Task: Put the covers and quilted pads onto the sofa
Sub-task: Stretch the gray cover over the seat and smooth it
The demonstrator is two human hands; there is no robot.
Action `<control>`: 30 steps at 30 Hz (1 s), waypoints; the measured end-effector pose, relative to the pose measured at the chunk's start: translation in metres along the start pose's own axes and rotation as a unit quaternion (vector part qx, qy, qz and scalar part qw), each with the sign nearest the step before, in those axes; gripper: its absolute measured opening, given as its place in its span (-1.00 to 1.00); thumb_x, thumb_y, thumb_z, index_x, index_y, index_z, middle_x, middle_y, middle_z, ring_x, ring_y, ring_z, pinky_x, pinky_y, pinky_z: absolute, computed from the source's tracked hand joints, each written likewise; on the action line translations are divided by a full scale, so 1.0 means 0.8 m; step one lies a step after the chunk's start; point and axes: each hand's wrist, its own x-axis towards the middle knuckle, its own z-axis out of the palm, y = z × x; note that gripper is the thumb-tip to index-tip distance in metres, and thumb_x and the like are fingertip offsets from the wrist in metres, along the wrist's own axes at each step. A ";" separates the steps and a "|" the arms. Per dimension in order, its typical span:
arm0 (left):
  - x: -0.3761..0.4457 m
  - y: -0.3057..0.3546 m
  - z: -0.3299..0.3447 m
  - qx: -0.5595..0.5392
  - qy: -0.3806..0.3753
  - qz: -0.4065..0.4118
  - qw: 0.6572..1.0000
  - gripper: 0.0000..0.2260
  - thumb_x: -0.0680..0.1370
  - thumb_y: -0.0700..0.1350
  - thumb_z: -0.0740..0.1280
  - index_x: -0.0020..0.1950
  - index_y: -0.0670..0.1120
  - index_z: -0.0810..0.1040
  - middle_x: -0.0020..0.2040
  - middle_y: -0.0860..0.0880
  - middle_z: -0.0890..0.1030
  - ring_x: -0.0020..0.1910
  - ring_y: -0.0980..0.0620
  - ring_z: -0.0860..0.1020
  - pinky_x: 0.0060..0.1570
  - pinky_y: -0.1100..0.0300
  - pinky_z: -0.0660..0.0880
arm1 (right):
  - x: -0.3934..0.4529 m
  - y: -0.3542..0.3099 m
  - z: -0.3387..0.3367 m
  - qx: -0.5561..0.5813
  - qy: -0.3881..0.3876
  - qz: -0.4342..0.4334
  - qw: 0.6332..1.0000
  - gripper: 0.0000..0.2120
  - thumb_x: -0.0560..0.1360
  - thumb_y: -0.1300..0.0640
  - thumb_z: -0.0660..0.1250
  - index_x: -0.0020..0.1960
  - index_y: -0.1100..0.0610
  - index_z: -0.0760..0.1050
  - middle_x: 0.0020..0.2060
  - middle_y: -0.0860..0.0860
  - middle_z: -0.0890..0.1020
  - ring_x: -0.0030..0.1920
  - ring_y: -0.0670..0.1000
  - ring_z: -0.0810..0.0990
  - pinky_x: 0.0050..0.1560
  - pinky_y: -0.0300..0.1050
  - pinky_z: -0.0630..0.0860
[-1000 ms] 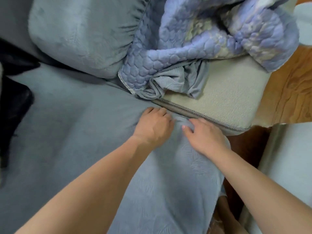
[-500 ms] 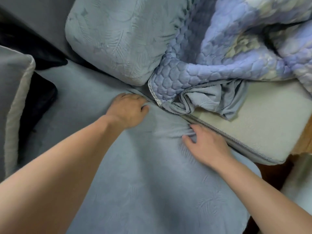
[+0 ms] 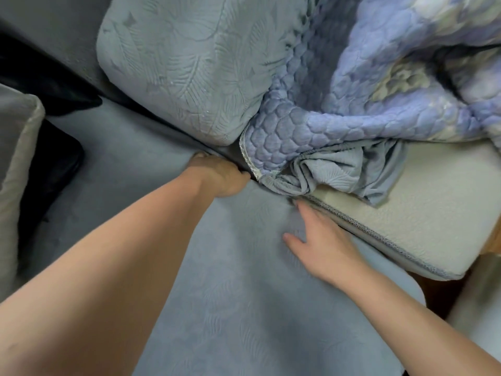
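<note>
A grey-blue embossed cover (image 3: 244, 294) lies stretched over the sofa seat below me. My left hand (image 3: 219, 175) has its fingers pushed down into the gap at the back of the seat, under the covered back cushion (image 3: 184, 66); its fingertips are hidden. My right hand (image 3: 317, 237) lies flat on the cover with fingers straight, along the seam beside a bare cream seat cushion (image 3: 406, 223). A blue and lilac quilted pad (image 3: 352, 104) is heaped over that cushion, with a bunched grey-blue cover (image 3: 341, 172) under its edge.
At the left edge stands a grey cushion with a pale border (image 3: 16, 169) next to dark upholstery (image 3: 51, 164). Brown wooden floor (image 3: 496, 240) shows at the far right, with a pale object (image 3: 477, 316) below it.
My left hand has moved up and left along the seat, from beside the right hand to the back gap. The right hand has flattened on the cover. The view has shifted closer.
</note>
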 end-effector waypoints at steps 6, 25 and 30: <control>-0.027 0.001 0.016 -0.026 0.093 0.017 0.995 -0.48 0.63 0.21 -0.11 0.34 0.06 0.52 0.40 -0.04 0.51 0.41 -0.06 0.41 0.43 -0.04 0.20 | 0.076 -0.060 -0.027 0.397 0.030 0.204 0.894 -0.52 0.41 -0.21 0.40 0.12 0.15 0.60 -0.01 0.08 0.70 -0.04 0.10 0.66 0.07 0.00 0.61; -0.039 -0.019 0.033 -0.130 0.304 0.246 0.911 -0.93 0.56 -0.07 0.38 -0.02 -0.04 0.55 0.02 0.00 0.53 0.06 -0.08 0.50 0.08 0.07 0.34 | 0.031 -0.020 0.013 -0.009 0.003 0.036 0.999 -0.44 0.60 -0.15 0.23 0.54 0.01 0.26 0.41 0.03 0.45 0.38 0.13 0.43 0.35 -0.02 0.37; -0.098 -0.007 0.027 -0.155 0.272 0.322 0.893 -0.85 0.61 -0.08 0.27 -0.14 0.00 0.38 -0.13 0.02 0.42 -0.12 -0.06 0.39 -0.09 0.06 0.32 | 0.026 -0.012 0.014 -0.007 0.195 -0.042 0.980 -0.93 0.53 0.13 0.39 -0.09 0.13 0.58 -0.15 0.02 0.51 -0.07 0.15 0.54 -0.10 0.03 0.47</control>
